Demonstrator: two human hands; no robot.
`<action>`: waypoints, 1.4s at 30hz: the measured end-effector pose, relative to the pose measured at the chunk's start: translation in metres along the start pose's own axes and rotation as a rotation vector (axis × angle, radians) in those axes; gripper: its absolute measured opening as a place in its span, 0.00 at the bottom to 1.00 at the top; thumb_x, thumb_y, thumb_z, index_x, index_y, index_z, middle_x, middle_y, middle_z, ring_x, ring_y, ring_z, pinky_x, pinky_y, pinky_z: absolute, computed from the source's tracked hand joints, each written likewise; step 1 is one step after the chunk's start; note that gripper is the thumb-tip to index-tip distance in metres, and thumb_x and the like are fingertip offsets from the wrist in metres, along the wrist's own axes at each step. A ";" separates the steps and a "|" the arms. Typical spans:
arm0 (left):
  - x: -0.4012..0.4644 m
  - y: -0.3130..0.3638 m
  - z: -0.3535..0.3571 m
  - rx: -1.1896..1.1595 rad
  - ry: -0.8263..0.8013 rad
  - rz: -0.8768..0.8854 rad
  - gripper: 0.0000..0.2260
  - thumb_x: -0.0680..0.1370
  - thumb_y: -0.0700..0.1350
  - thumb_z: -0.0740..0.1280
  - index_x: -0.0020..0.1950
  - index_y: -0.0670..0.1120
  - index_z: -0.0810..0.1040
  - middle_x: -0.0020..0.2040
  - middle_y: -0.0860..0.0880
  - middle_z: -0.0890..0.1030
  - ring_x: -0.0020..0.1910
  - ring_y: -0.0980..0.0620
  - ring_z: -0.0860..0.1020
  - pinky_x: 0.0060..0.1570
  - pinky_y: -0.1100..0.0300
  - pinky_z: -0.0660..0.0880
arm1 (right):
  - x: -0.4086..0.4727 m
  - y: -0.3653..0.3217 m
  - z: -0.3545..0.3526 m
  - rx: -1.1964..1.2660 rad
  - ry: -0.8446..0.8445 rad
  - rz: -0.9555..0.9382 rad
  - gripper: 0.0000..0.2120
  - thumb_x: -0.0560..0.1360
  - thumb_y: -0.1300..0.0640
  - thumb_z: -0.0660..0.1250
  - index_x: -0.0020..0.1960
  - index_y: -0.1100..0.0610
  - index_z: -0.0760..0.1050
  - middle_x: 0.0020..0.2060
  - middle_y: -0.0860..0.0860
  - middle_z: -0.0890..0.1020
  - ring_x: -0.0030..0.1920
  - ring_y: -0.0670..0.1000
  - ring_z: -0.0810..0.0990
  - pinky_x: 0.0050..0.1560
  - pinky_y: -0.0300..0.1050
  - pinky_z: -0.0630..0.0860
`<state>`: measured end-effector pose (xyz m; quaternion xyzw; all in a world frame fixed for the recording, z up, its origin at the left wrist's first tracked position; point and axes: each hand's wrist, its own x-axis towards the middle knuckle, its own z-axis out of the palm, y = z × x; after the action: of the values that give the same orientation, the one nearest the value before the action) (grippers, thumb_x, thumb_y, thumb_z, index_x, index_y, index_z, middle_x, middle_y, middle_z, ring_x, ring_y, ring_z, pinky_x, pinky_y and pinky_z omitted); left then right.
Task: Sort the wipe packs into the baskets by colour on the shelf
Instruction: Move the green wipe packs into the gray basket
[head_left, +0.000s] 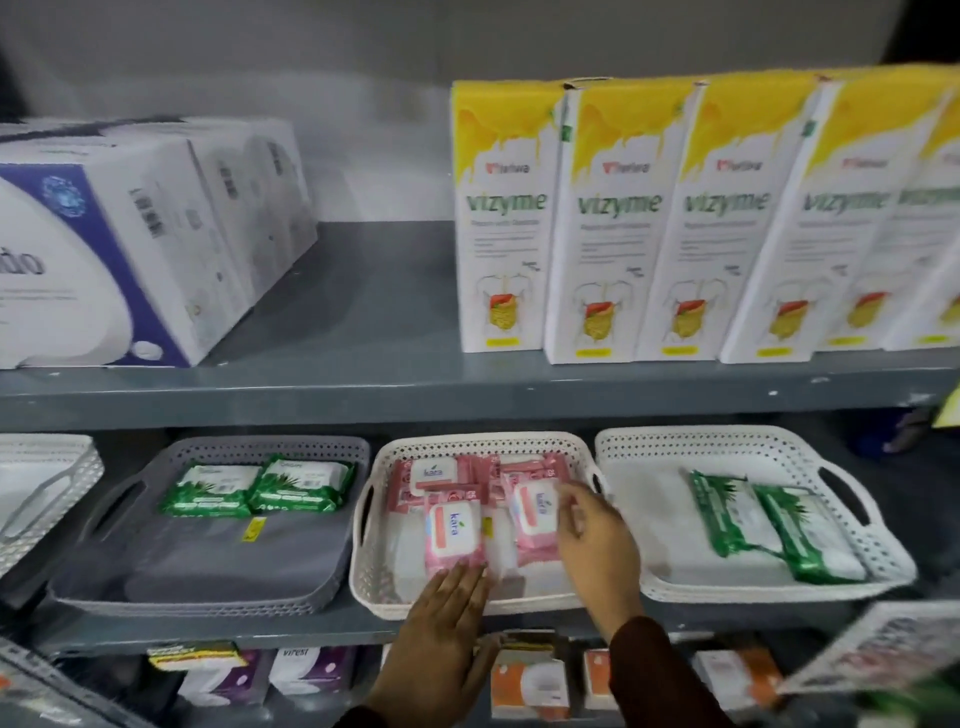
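Our left hand (447, 623) lies flat and open, our right hand (597, 540) loosely spread on a pink pack (535, 512); nudging could topple the pile over the white basket (363, 571) rim.

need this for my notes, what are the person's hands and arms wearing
Both hands are bare: no gloves, and no rings or watch that I can make out, though the picture is slightly blurred. The left hand and right hand each come out of a long dark sleeve, brownish-maroon on the right forearm, ending at the wrist. Only a sliver of the left cuff shows.
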<state>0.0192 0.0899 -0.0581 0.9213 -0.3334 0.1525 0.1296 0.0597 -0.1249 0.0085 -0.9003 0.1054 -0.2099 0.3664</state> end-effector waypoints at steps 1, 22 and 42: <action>0.006 0.009 0.003 -0.009 -0.006 0.003 0.27 0.82 0.59 0.54 0.73 0.43 0.69 0.73 0.47 0.70 0.72 0.47 0.67 0.68 0.53 0.60 | 0.004 0.015 -0.013 -0.008 0.075 0.027 0.10 0.77 0.55 0.65 0.57 0.50 0.80 0.48 0.51 0.86 0.45 0.53 0.83 0.42 0.45 0.79; 0.062 0.089 0.030 -0.048 -0.072 -0.033 0.26 0.83 0.60 0.52 0.76 0.47 0.65 0.75 0.50 0.67 0.74 0.49 0.63 0.70 0.54 0.55 | 0.058 0.146 -0.098 -0.406 -0.418 0.322 0.19 0.63 0.47 0.74 0.49 0.50 0.71 0.47 0.53 0.76 0.47 0.56 0.77 0.50 0.49 0.76; -0.095 -0.120 -0.056 0.086 0.008 -0.444 0.29 0.82 0.59 0.51 0.76 0.41 0.64 0.76 0.43 0.64 0.74 0.42 0.62 0.72 0.48 0.54 | -0.029 -0.103 0.068 0.160 -0.258 -0.138 0.19 0.66 0.45 0.77 0.53 0.46 0.76 0.51 0.48 0.79 0.48 0.51 0.79 0.45 0.48 0.76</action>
<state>0.0175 0.2523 -0.0580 0.9761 -0.1152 0.1377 0.1221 0.0689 -0.0001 0.0284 -0.8928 -0.0217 -0.1250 0.4322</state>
